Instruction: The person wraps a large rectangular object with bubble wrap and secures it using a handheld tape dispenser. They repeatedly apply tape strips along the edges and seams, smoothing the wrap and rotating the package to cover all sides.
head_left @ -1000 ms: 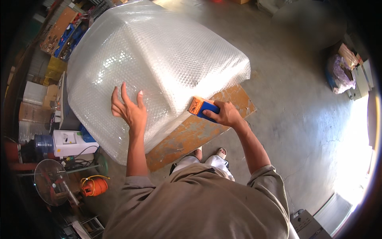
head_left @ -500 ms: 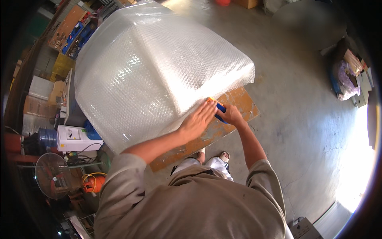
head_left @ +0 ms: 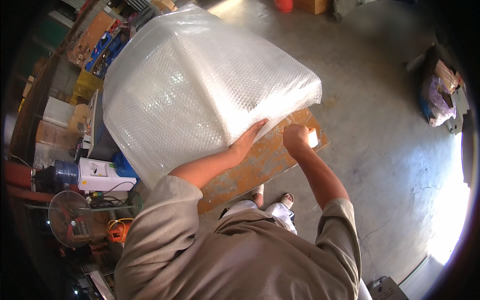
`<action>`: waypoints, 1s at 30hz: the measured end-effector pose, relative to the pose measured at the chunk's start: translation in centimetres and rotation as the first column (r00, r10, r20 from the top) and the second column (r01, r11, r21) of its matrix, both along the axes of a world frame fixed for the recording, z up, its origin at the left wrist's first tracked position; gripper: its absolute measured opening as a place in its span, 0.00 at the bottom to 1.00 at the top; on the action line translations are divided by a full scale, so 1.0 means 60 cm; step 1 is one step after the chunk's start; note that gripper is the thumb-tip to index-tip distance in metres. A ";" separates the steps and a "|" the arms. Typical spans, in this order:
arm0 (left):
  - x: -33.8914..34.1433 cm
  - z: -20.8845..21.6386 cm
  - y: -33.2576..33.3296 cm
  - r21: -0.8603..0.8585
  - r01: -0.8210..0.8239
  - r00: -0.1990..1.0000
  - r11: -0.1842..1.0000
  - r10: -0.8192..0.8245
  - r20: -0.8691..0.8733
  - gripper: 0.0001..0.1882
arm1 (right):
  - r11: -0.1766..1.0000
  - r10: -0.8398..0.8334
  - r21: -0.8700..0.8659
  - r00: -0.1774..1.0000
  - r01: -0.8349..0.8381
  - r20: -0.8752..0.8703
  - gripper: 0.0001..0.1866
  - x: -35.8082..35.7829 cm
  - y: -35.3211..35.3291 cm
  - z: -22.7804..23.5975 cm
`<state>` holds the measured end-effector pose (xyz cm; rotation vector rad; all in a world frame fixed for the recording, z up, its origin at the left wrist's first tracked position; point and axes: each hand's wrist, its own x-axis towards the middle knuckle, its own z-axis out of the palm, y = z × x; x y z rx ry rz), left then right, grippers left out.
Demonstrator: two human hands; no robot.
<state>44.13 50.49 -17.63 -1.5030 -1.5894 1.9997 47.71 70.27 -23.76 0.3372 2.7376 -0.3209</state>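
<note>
A large block-shaped item under clear bubble wrap [head_left: 200, 90] stands on a worn brown wooden board [head_left: 240, 170]. My left hand [head_left: 246, 140] lies with its fingers stretched along the near lower edge of the wrap, pressing on it and gripping nothing. To its right, a short way off the wrap and over the board's right end, my right hand [head_left: 296, 137] is closed around a tape dispenser. Only its pale tape roll [head_left: 313, 138] shows beside the fist; the handle is hidden by the hand. What lies inside the wrap cannot be made out.
At the left stand a white machine [head_left: 105, 174], a round fan [head_left: 71, 219] and an orange canister [head_left: 119, 230]. Boxes and shelves line the far left. A pile with purple plastic [head_left: 440, 100] sits at the far right on the concrete floor [head_left: 380, 165].
My right hand has moved right with the tape dispenser, away from the left hand, and turned so its blue and orange body no longer shows. The left hand stays at the wrap's edge.
</note>
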 end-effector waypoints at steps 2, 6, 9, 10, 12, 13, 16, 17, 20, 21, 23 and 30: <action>-0.005 0.001 0.005 0.008 0.018 1.000 1.000 -0.018 0.018 0.39 | 0.988 0.109 0.114 0.994 -0.109 0.005 0.24 -0.010 0.017 -0.050; -0.019 -0.044 -0.008 0.111 -0.011 0.997 0.994 0.002 0.082 0.39 | 0.939 -0.173 -0.305 0.985 0.160 -0.015 0.26 0.078 0.052 0.064; -0.033 -0.091 -0.028 0.320 -0.003 0.969 0.947 -0.077 0.237 0.36 | 0.509 -0.378 -0.822 0.924 0.255 0.053 0.30 0.159 0.022 0.109; -0.041 -0.129 -0.044 0.458 -0.078 0.924 0.886 -0.109 0.367 0.36 | 0.320 -0.428 -0.926 0.903 0.198 0.045 0.31 0.181 -0.006 0.114; -0.033 -0.122 -0.044 0.532 -0.466 0.697 0.707 -0.077 0.713 0.34 | -0.028 -0.530 -0.995 0.843 0.092 0.093 0.32 0.221 -0.057 0.135; 0.003 -0.057 -0.042 0.384 -0.722 0.452 0.576 -0.029 0.892 0.33 | -0.007 -0.571 -0.998 0.819 0.061 0.054 0.32 0.242 -0.070 0.136; 0.027 0.081 -0.091 -0.260 -0.955 -0.293 0.139 -0.337 0.895 0.33 | 0.032 -0.687 -0.999 0.725 -0.027 -0.042 0.32 0.287 -0.129 0.142; 0.027 0.100 -0.118 -0.439 -0.896 -0.400 0.067 -0.548 0.734 0.33 | 0.000 -0.704 -1.000 0.710 -0.025 -0.018 0.31 0.294 -0.156 0.166; 0.016 0.174 -0.168 -0.605 -0.784 -0.505 0.136 -0.706 0.496 0.27 | 0.315 -0.657 -0.942 0.690 -0.116 -0.304 0.28 0.286 -0.223 0.159; 0.005 0.196 -0.181 -0.597 -0.781 -0.533 0.181 -0.692 0.488 0.24 | 0.402 -0.621 -0.914 0.717 -0.055 -0.317 0.27 0.278 -0.243 0.176; -0.020 0.234 -0.214 -0.601 -0.776 -0.558 0.193 -0.653 0.512 0.19 | 0.449 -0.615 -0.893 0.716 -0.026 -0.330 0.26 0.257 -0.287 0.196; -0.102 0.241 -0.281 -0.306 -0.935 -0.350 0.177 -0.584 0.732 0.12 | 0.413 -0.732 -0.908 0.618 0.066 -0.288 0.25 0.206 -0.426 0.213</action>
